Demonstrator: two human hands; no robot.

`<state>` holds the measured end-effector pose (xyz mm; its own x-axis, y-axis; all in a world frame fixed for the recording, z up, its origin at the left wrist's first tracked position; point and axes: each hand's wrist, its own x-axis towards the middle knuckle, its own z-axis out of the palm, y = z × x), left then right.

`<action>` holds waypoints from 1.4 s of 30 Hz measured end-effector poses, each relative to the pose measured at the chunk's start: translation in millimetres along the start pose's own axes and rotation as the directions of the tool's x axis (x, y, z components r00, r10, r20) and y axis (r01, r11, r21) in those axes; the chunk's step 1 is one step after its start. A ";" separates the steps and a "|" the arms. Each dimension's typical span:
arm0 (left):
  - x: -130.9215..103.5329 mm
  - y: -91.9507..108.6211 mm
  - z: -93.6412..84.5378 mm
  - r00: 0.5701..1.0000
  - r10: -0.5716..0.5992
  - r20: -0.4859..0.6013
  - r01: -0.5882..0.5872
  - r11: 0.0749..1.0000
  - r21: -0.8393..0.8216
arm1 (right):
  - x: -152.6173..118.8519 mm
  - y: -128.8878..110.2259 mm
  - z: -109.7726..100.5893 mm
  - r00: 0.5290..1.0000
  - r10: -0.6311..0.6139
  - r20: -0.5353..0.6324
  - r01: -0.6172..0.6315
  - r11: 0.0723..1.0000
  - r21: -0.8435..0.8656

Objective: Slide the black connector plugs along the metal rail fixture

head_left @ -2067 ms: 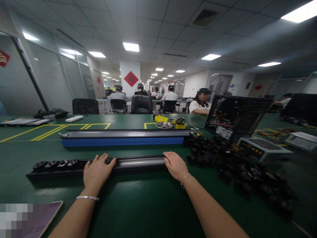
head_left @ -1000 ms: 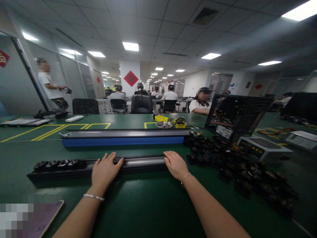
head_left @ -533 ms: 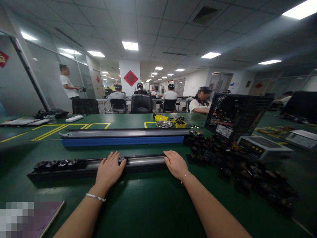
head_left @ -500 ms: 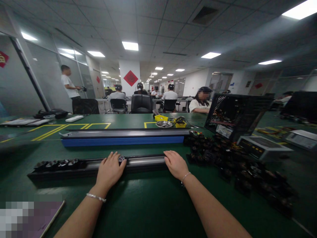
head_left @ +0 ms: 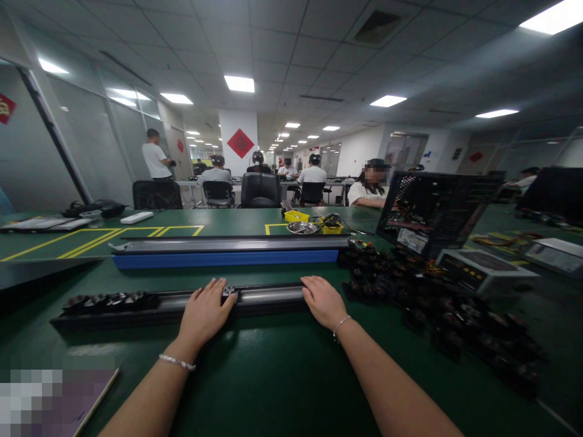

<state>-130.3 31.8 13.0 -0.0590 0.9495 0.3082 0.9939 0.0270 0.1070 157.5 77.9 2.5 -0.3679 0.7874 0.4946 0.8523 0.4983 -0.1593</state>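
Note:
A long black channel with a shiny metal bed (head_left: 268,295) lies across the green table in front of me. My left hand (head_left: 204,311) is over its middle, fingers on the far side. A small black part with a greyish top (head_left: 229,292) sits in the channel between that hand's thumb and forefinger, gripped from both sides. The right end of the channel is under my right hand (head_left: 324,300), whose fingers curl over it and hold it. Several similar black parts (head_left: 107,300) stand in a row at the channel's left end.
Beyond lies a second channel (head_left: 237,244) with a blue front (head_left: 228,260). On the right are a heap of black parts (head_left: 437,303), a grey box (head_left: 485,270) and an open computer case (head_left: 432,209). A purple notebook (head_left: 77,400) is at lower left. A co-worker (head_left: 368,191) sits across.
My left hand has slid slightly right along the channel with the small part. My right hand stays put. A standing person behind has walked right, and a dark flat shape now shows at the left edge.

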 end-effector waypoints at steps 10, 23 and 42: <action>1.4 -2.7 3.0 1.000 0.007 0.003 -0.007 0.999 -0.033 | 0.7 -1.3 -2.3 1.000 0.014 0.020 -0.014 1.000 0.000; -0.1 1.1 6.9 0.997 0.073 0.004 -0.073 0.997 -0.010 | 0.2 -0.4 -0.9 1.000 0.003 0.013 -0.003 1.000 0.002; -4.0 12.3 9.4 0.988 0.156 -0.012 -0.154 0.986 0.067 | 0.2 -0.2 -1.3 0.999 0.013 0.031 -0.012 1.000 -0.005</action>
<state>-116.9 31.4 4.1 0.0953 0.9382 0.3326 0.9951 -0.0991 -0.0055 157.8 77.6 3.8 -0.3684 0.8043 0.4663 0.8587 0.4865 -0.1609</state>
